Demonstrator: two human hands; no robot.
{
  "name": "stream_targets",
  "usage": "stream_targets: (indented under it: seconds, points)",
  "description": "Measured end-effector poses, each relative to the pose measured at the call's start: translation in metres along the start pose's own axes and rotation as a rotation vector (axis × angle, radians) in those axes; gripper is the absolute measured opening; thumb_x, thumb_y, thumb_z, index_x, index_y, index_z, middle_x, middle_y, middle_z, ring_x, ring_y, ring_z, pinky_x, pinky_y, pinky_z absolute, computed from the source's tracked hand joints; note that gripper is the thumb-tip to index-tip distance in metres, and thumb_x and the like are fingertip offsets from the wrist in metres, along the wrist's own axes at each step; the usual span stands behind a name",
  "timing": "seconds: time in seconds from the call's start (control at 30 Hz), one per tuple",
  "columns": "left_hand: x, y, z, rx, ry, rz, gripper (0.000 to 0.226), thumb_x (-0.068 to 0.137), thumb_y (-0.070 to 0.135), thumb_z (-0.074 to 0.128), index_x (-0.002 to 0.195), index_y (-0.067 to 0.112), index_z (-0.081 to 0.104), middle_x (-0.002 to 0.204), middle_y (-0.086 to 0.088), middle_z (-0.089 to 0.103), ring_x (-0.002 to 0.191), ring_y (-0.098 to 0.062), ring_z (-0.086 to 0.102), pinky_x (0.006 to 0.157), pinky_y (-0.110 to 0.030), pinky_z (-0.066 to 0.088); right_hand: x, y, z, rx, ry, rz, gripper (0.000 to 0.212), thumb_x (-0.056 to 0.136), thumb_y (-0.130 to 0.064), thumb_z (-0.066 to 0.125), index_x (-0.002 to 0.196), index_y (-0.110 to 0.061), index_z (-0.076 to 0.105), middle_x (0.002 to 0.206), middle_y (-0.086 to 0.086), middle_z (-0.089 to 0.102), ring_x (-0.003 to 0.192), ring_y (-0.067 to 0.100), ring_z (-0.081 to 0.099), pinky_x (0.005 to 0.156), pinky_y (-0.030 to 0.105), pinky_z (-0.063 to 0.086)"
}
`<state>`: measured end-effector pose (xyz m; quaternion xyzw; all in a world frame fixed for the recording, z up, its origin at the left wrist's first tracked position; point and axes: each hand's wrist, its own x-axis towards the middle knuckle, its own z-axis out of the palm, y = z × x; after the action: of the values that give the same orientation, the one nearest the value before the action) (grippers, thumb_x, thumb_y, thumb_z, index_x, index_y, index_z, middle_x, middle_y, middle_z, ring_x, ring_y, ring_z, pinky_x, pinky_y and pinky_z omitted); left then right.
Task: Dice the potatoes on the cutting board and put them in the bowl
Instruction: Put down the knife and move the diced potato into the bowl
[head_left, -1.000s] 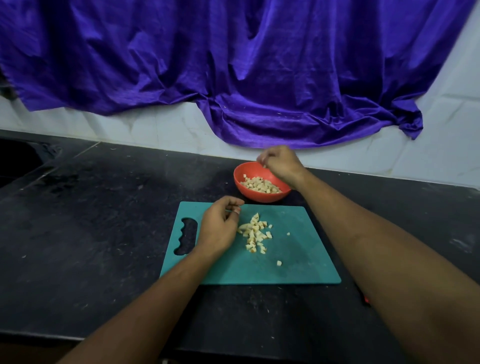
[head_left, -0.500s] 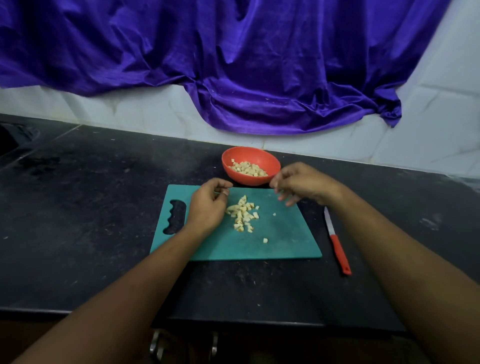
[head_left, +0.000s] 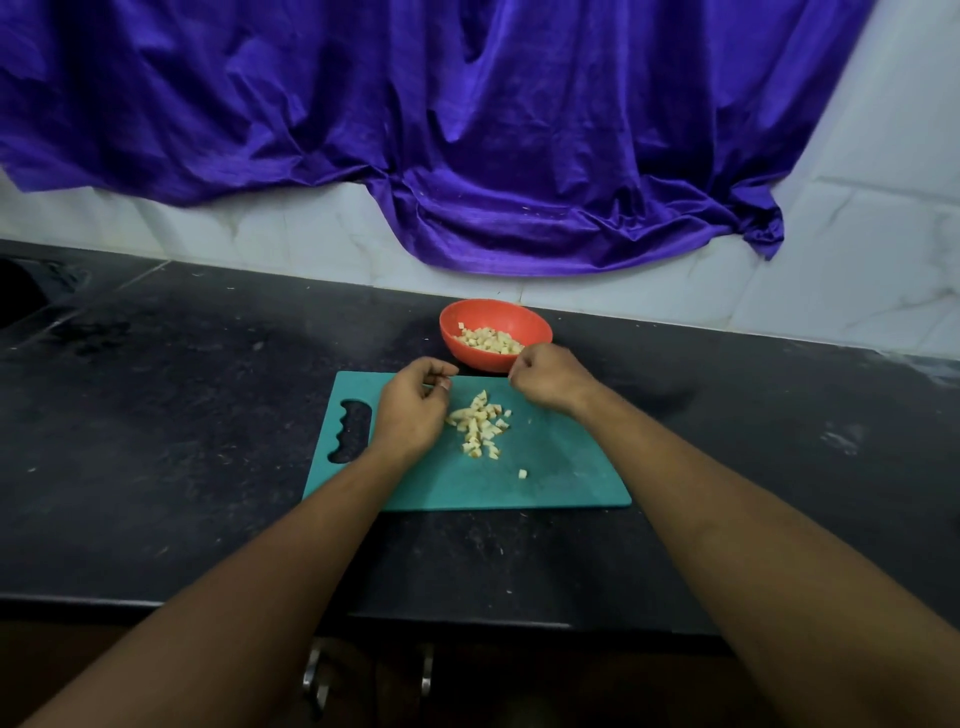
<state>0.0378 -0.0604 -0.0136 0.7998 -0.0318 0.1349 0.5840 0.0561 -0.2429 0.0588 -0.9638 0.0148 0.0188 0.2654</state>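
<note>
A teal cutting board (head_left: 561, 478) lies on the black counter, with a small pile of diced potato (head_left: 478, 423) on its middle and one stray cube (head_left: 522, 473) nearer me. Just behind the board stands an orange bowl (head_left: 467, 319) holding more potato dice (head_left: 491, 340). My left hand (head_left: 413, 410) rests on the board at the pile's left edge. Its fingers are curled, thumb against forefinger, and nothing shows in them. My right hand (head_left: 550, 376) hovers at the bowl's near rim with its fingertips pinched together, seemingly on a small piece hidden by the fingers.
The black counter (head_left: 182, 415) stretches left and right of the board. A purple cloth (head_left: 467, 130) hangs over the white tiled wall behind the bowl. A dark sink recess (head_left: 21, 291) sits at far left. My right forearm covers the spot where the knife lay.
My right hand dropped from the bowl to the board's right side, then rose back to the bowl's near rim. A stray cube right of the pile is gone. My left hand stayed put.
</note>
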Motion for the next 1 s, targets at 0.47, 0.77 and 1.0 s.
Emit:
stream_targets:
  seconds: [0.47, 0.77, 1.0]
  points:
    - [0.000, 0.002, 0.001, 0.008, 0.022, 0.023, 0.018, 0.101, 0.007, 0.057, 0.107, 0.019, 0.067, 0.100, 0.008, 0.068, 0.088, -0.009, 0.064, 0.073, -0.022, 0.049, 0.006, -0.014, 0.030, -0.153, -0.121, -0.128, 0.032, 0.098, -0.046, 0.062, 0.113, -0.020, 0.070, 0.115, 0.001, 0.065, 0.106, 0.024, 0.063, 0.095, 0.045, 0.054]
    - [0.002, -0.001, 0.001, 0.018, 0.033, 0.023, 0.018, 0.101, 0.006, 0.055, 0.106, 0.021, 0.065, 0.103, 0.006, 0.066, 0.090, -0.012, 0.063, 0.073, -0.025, 0.049, -0.024, -0.001, 0.007, 0.218, -0.211, -0.264, 0.012, 0.103, -0.017, 0.059, 0.098, -0.018, 0.070, 0.107, 0.003, 0.072, 0.092, 0.016, 0.066, 0.076, 0.033, 0.054]
    - [0.000, 0.002, 0.001, 0.029, 0.024, 0.004, 0.017, 0.102, 0.009, 0.055, 0.106, 0.021, 0.066, 0.103, 0.007, 0.066, 0.092, -0.012, 0.064, 0.074, -0.024, 0.050, -0.023, 0.029, 0.005, -0.033, -0.057, 0.056, 0.018, 0.099, -0.013, 0.049, 0.091, -0.006, 0.063, 0.093, 0.009, 0.067, 0.078, 0.024, 0.067, 0.069, 0.037, 0.057]
